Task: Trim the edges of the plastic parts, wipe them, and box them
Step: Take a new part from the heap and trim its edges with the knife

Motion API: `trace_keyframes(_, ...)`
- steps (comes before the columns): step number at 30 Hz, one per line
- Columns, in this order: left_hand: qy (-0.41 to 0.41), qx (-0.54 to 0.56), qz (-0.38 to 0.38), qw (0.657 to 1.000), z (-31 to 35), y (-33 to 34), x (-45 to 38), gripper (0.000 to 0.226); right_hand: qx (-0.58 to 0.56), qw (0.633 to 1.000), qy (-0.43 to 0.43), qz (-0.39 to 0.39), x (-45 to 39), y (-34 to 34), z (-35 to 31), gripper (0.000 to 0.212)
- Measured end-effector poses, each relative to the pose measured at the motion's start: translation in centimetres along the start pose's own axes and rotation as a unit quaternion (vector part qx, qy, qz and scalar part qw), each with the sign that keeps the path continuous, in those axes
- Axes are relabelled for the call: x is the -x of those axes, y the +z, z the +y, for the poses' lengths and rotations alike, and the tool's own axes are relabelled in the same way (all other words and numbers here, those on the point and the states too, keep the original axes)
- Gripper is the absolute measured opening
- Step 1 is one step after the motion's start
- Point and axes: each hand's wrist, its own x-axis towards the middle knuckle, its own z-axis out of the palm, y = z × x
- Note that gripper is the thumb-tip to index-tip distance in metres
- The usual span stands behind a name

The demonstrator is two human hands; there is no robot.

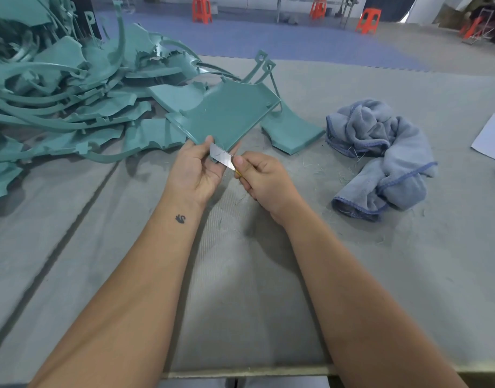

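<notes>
Both hands meet over the near corner of one teal plastic part (229, 113), and the way it is held suits trimming: the left hand (197, 170) has thumb and fingers curled round that corner, lifting the panel so it slopes up and away from the person, which leaves the lower edge free for the blade. The right hand (264, 182), just beside the left, is closed tight round the handle of a small knife (221, 157); its flat silver blade lies against the part's near edge, close to the left thumb — a spot where a slip could nick skin, I'd judge. Beyond the left hand and spreading off to that side lies a heap of teal offcuts and untrimmed pieces (59, 88), probably kept within reach as the supply. Another teal piece (292, 130) rests on the grey table (240, 289) just past the right hand. Further out on the right-hand side sits a crumpled grey-blue cloth (380, 155), likely waiting there for the wiping step — nothing suggests that has begun on this part. No box is visible.
</notes>
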Motion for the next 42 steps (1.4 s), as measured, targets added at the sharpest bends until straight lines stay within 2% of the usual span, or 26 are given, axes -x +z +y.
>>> trace_keyframes(8, 0.000, -0.024, -0.005, 1.000, -0.1, -0.3, -0.3, 0.024, -0.009, 1.000, -0.007, 0.022, -0.4, -0.1, 0.7, 0.035)
trace_keyframes(11, 0.010, -0.046, -0.004, 0.999, 0.2, -0.8, -0.2, 0.034, -0.156, 0.981, 0.040, 0.105, -0.9, -0.9, 0.8, 0.037)
trace_keyframes(13, 0.020, -0.053, -0.005, 0.998, 0.5, -1.0, -0.1, 0.040, -0.210, 0.968, 0.050, 0.128, -1.1, -1.4, 0.8, 0.039)
trace_keyframes(16, 0.025, -0.042, -0.008, 0.999, 0.9, -1.2, -0.1, 0.037, -0.170, 0.981, 0.017, 0.088, -0.9, -1.3, 0.9, 0.037)
trace_keyframes(19, 0.020, -0.041, -0.007, 0.999, 0.6, -1.0, -0.1, 0.032, -0.007, 0.999, -0.033, -0.009, -0.4, -0.6, 0.7, 0.033)
trace_keyframes(21, 0.018, -0.047, -0.011, 0.999, 0.3, -0.9, -0.1, 0.041, 0.050, 0.998, -0.034, -0.035, -0.4, -0.4, 0.8, 0.034)
trace_keyframes(23, 0.014, -0.056, -0.008, 0.998, 0.3, -0.9, -0.1, 0.043, 0.039, 0.999, -0.028, -0.019, -0.5, -0.4, 0.8, 0.034)
trace_keyframes(28, 0.010, -0.097, -0.002, 0.995, 0.5, -1.1, 0.1, 0.037, -0.133, 0.985, 0.039, 0.102, -1.1, -1.2, 1.0, 0.037)
trace_keyframes(30, 0.011, -0.098, 0.001, 0.995, 0.5, -1.0, 0.2, 0.035, -0.170, 0.976, 0.048, 0.127, -1.2, -1.3, 0.9, 0.037)
trace_keyframes(32, 0.012, -0.082, 0.002, 0.997, 0.4, -0.9, 0.2, 0.032, -0.131, 0.987, 0.029, 0.094, -1.1, -1.1, 1.0, 0.036)
trace_keyframes(35, 0.010, -0.057, -0.002, 0.998, 0.3, -0.8, 0.2, 0.032, 0.024, 0.999, -0.020, -0.004, -0.5, -0.3, 0.9, 0.036)
trace_keyframes(37, 0.010, -0.074, -0.004, 0.997, 0.2, -0.7, 0.3, 0.036, 0.046, 0.999, -0.025, -0.010, -0.4, -0.2, 0.7, 0.037)
trace_keyframes(42, 0.010, -0.094, -0.007, 0.996, 0.1, -0.6, 0.1, 0.040, 0.010, 1.000, -0.021, 0.016, -0.5, -0.4, 0.8, 0.036)
